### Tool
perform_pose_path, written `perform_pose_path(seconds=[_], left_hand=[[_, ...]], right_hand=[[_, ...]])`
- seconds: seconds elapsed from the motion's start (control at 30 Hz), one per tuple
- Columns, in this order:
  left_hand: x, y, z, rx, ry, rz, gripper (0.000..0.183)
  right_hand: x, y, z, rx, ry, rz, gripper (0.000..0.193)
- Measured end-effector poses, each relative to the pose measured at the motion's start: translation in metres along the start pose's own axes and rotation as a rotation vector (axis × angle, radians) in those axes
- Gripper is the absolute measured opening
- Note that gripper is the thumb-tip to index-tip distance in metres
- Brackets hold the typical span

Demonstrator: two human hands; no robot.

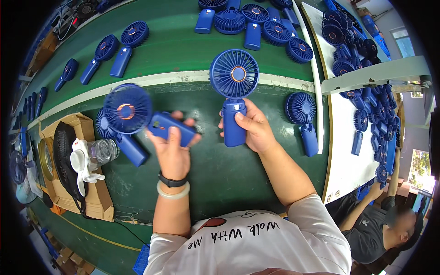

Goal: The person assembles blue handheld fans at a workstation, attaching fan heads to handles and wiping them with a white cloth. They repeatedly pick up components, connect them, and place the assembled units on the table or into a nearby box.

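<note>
My left hand (173, 137) is closed round the handle of a blue handheld fan (128, 110), tilted with its head to the left; motion blurs it a little. In my right hand (253, 123) a second blue handheld fan (234, 75) stands upright, head away from me, my thumb pressed on the handle near its top. Beneath the left fan, another blue fan (133, 149) lies on the green table (220, 183), its head partly covered. To the right of my right hand lies one more blue fan (301, 110).
Several fans (247, 20) lie on the green belt (176, 50) beyond a pale strip. At left, a cardboard box (98, 197) holds a black pouch, and a clear jar (104, 151) stands beside a white object. A white table (348, 160) with many fans and a co-worker (380, 224) are at right.
</note>
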State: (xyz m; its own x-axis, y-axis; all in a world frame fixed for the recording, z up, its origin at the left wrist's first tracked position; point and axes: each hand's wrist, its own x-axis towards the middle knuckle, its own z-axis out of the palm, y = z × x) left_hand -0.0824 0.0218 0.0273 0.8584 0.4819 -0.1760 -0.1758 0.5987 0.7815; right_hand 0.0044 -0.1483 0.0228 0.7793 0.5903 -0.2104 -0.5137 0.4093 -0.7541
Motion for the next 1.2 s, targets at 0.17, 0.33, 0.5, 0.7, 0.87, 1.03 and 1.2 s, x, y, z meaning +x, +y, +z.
perform_pose_path(seconds=[0.17, 0.33, 0.5, 0.7, 0.87, 1.03, 1.2], left_hand=[[-0.02, -0.021, 0.0, 0.009, -0.286, -0.207, 0.038], [-0.016, -0.022, -0.008, -0.135, -0.29, -0.285, 0.037], [-0.016, -0.021, -0.004, -0.168, -0.298, -0.293, 0.051], [-0.016, -0.021, 0.0, -0.155, -0.301, -0.301, 0.065], [-0.016, -0.02, 0.001, -0.165, -0.298, -0.291, 0.068], [-0.017, -0.019, 0.001, -0.143, -0.309, -0.271, 0.072], [-0.017, -0.018, 0.009, -0.119, -0.34, -0.195, 0.081]], right_hand=[[0.0, 0.002, -0.001, -0.176, 0.018, -0.069, 0.042], [0.003, 0.009, -0.004, -0.26, 0.049, -0.141, 0.043], [0.004, 0.005, -0.007, -0.229, 0.071, -0.084, 0.042], [0.004, 0.01, -0.009, -0.226, 0.075, -0.129, 0.04], [0.003, 0.01, -0.007, -0.223, 0.099, -0.15, 0.041], [0.002, 0.009, -0.007, -0.221, 0.079, -0.141, 0.041], [-0.004, 0.012, 0.001, -0.661, -0.064, -0.316, 0.041]])
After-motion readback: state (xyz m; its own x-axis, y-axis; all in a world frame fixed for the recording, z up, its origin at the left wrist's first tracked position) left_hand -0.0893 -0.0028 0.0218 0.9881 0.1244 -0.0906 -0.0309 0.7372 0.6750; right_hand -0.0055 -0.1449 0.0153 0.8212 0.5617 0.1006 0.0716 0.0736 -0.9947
